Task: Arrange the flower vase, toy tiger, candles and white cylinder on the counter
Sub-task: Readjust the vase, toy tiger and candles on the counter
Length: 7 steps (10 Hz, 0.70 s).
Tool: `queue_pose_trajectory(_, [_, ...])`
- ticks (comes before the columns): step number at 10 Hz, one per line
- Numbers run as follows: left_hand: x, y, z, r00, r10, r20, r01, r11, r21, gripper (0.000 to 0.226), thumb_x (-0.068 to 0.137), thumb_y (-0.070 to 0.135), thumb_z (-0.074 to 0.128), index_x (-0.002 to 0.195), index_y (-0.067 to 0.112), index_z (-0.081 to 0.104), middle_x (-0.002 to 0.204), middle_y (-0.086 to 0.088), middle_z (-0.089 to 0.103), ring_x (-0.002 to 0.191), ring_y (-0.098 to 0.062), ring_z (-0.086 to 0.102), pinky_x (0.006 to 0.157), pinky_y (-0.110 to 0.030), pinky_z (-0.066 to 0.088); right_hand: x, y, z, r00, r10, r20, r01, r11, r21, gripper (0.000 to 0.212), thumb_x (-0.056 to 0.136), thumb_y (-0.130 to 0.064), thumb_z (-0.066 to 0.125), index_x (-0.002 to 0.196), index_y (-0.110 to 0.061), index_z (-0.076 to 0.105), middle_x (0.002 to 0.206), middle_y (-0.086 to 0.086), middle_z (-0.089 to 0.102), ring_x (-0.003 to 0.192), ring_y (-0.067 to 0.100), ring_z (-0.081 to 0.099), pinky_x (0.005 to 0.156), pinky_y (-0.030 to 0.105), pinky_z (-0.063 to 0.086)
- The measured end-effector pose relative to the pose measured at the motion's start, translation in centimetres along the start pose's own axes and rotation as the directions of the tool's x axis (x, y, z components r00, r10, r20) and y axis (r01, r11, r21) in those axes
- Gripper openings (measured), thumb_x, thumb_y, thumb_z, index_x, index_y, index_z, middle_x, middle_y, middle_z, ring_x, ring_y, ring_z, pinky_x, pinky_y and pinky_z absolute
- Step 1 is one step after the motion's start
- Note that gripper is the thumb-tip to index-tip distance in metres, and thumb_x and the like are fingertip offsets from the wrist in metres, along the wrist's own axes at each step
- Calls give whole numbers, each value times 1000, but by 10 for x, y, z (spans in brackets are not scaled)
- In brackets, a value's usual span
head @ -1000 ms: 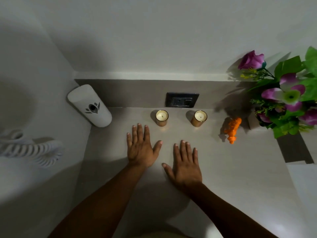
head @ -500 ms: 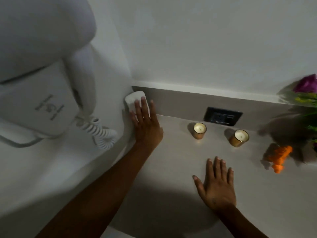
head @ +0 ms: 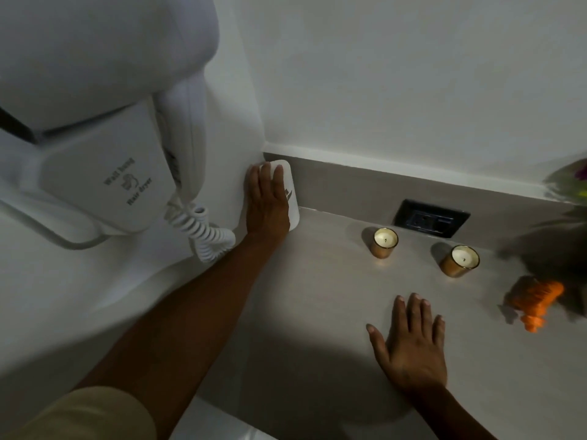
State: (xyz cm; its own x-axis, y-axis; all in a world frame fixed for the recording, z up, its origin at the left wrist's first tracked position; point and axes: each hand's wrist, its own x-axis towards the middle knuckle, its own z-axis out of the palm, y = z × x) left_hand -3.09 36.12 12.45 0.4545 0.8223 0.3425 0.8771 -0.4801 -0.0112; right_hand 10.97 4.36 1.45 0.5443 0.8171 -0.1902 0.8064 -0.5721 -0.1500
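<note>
My left hand (head: pixel 266 203) lies over the white cylinder (head: pixel 290 188), which stands in the back left corner of the counter (head: pixel 317 296) against the wall; the fingers wrap its front. My right hand (head: pixel 409 341) rests flat on the counter, fingers spread, holding nothing. Two candles in gold cups stand near the back: one (head: pixel 385 242) on the left, one (head: pixel 461 260) on the right. The orange toy tiger (head: pixel 535 301) lies blurred at the right edge. Only a blurred bit of the flower vase's foliage (head: pixel 571 182) shows at far right.
A white wall-hung hair dryer (head: pixel 104 160) with a coiled cord (head: pixel 203 230) hangs on the left wall, close to my left forearm. A dark power socket (head: pixel 430 218) sits in the grey backsplash behind the candles.
My view has swung left and closer. My left hand went from flat on the counter to the white cylinder in the corner and stays on it. My right hand still lies flat.
</note>
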Motion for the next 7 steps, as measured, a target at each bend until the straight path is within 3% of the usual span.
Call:
queue_pose_trajectory(3, [2, -2, 6, 998, 14, -58, -13, 1000, 25, 83, 85, 19, 78, 152, 0, 32, 151, -27, 42, 144, -48, 34, 122, -54, 25, -1, -1, -1, 1000, -8, 2, 8, 1000, 5, 94, 91, -79, 5, 161, -17, 9, 168, 14, -2, 154, 31, -11, 123, 52, -4])
queue_pose_trajectory(4, [2, -4, 8, 1000, 15, -16, -15, 999, 37, 94, 80, 21, 82, 153, 2, 27, 154, -26, 37, 146, -47, 30, 124, -53, 19, -1, 0, -1, 1000, -9, 8, 9, 1000, -1, 93, 92, -78, 5, 162, -17, 7, 168, 14, -3, 154, 31, -12, 123, 52, -5])
queue_pose_trajectory(5, [1, -2, 5, 1000, -4, -19, 5, 999, 33, 92, 79, 22, 81, 152, 5, 29, 153, -25, 39, 145, -46, 32, 121, -56, 27, -1, 0, -3, 1000, -9, 30, 9, 1000, -7, 93, 92, -78, 4, 161, -17, 3, 168, 14, -6, 153, 30, -14, 123, 51, -7])
queue_pose_trajectory(6, [-2, -6, 1, 999, -5, 44, 5, 1000, 16, 118, 64, 35, 90, 154, 8, 20, 158, -22, 31, 148, -45, 24, 119, -60, 21, -3, 1, -6, 997, -15, 72, 11, 998, 59, 96, 90, -82, 6, 161, -18, -1, 168, 11, -10, 153, 28, -17, 123, 50, -10])
queue_pose_trajectory(7, [-7, 8, -9, 1000, 11, 27, -11, 1000, -8, 126, 64, 46, 87, 156, 4, 12, 164, -24, 18, 151, -45, 14, 121, -63, 7, 2, 10, -27, 996, -6, 90, -14, 976, 219, 107, 85, -88, 26, 161, -16, 5, 169, 9, 0, 155, 28, -4, 124, 44, 0])
